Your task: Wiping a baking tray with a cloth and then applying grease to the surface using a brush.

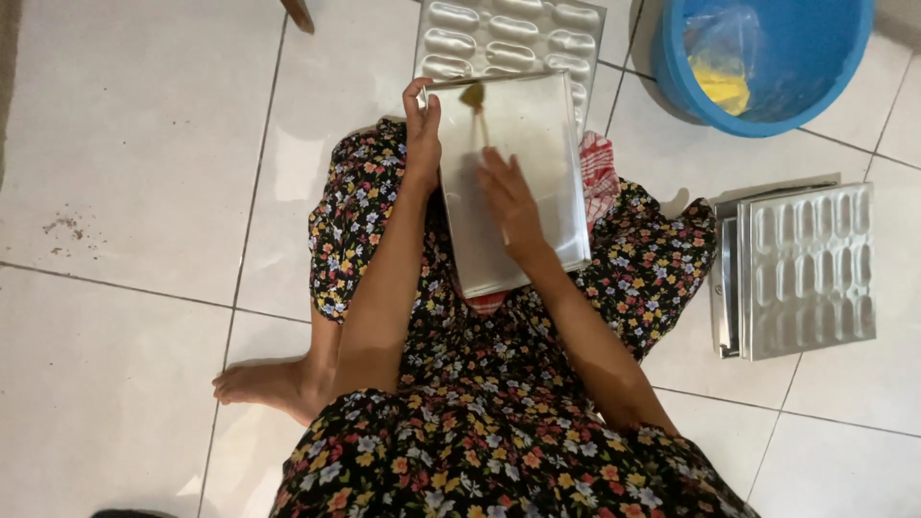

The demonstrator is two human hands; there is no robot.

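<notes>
Hands work apart at frame centre: left hand clamps the flat metal tray steady on the lap while right hand apparently grips a brush, blurred.

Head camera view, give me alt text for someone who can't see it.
A seated person's left hand grips a flat metal tray on their lap while the right hand brushes it. Moulded trays and a blue bucket sit on the tiled floor.
</notes>
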